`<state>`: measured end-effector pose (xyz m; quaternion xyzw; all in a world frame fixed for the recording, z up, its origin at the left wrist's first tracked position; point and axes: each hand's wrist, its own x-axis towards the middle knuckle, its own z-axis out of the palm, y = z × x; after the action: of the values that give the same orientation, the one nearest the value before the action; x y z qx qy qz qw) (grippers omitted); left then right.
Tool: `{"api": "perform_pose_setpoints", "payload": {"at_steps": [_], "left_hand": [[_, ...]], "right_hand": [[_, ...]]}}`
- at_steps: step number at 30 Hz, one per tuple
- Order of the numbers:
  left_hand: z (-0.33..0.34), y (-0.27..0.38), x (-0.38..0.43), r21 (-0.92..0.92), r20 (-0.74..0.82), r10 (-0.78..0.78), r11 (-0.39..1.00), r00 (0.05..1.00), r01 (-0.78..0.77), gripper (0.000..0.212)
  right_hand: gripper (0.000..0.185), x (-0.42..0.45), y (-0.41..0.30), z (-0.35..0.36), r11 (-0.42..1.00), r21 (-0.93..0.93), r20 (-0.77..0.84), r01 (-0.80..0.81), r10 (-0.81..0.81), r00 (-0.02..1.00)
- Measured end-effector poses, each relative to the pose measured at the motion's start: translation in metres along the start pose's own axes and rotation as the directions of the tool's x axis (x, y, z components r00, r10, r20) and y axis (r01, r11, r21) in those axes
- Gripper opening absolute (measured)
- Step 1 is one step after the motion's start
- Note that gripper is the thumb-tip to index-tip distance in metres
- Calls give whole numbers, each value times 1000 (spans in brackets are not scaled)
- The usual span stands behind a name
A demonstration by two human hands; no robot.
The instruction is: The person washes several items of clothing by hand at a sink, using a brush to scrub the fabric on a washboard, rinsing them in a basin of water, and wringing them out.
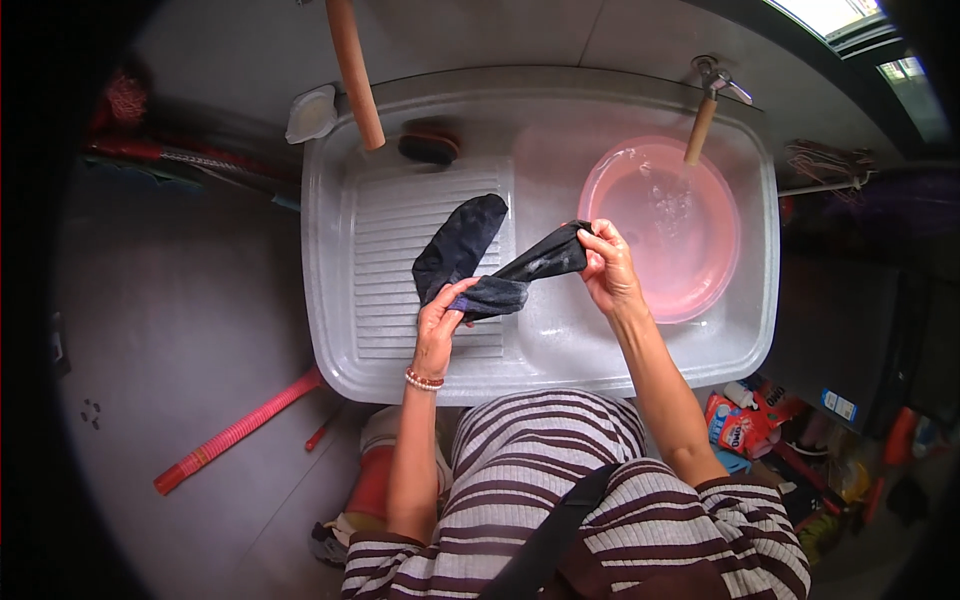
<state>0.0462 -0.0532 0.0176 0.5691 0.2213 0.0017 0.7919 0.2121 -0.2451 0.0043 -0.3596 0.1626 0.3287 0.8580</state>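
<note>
My left hand (441, 330) grips the near end of a wet black sock (547, 255), where the cloth is bunched and shows a purple patch. The far end of that sock is pinched in my right hand (611, 262), so it is stretched between both hands above the sink. Pale marks, perhaps suds, show on its cloth. A second black sock (465, 236) lies over the ribbed washboard (390, 247), its lower end at my left hand; whether I also hold it I cannot tell. Right of my right hand, water runs from a tap (709, 75) into a pink basin (720, 285).
A dark scrub brush (427, 146) rests behind the washboard. A wooden-coloured pipe (352, 75) reaches over the sink's (319, 330) back left, near a whitish dish (311, 115). Red detergent packs (739, 420) stand low at right; a pink corrugated hose (240, 427) sticks out at left.
</note>
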Motion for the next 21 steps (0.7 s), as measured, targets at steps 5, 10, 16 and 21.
{"api": "perform_pose_setpoints", "payload": {"at_steps": [5, 10, 16, 21], "left_hand": [[1, -4, 7, -63, 7, 13, 998, 1000, -13, 31], [16, -7, 11, -296, -125, -170, 947, 978, 127, 21], [20, -23, 19, -499, -87, -298, 839, 951, 217, 22], [17, -34, 18, -799, 40, -394, 540, 918, 266, 29]], "right_hand": [[17, 3, 1, -8, 984, -177, -24, -8, 4, 1000], [43, -15, 33, 9, 242, -886, 263, 395, -441, 858], [18, -20, 71, 2, 538, -829, 182, 152, 3, 983], [14, -17, 62, 0, 853, -433, 90, -293, 364, 927]]}}
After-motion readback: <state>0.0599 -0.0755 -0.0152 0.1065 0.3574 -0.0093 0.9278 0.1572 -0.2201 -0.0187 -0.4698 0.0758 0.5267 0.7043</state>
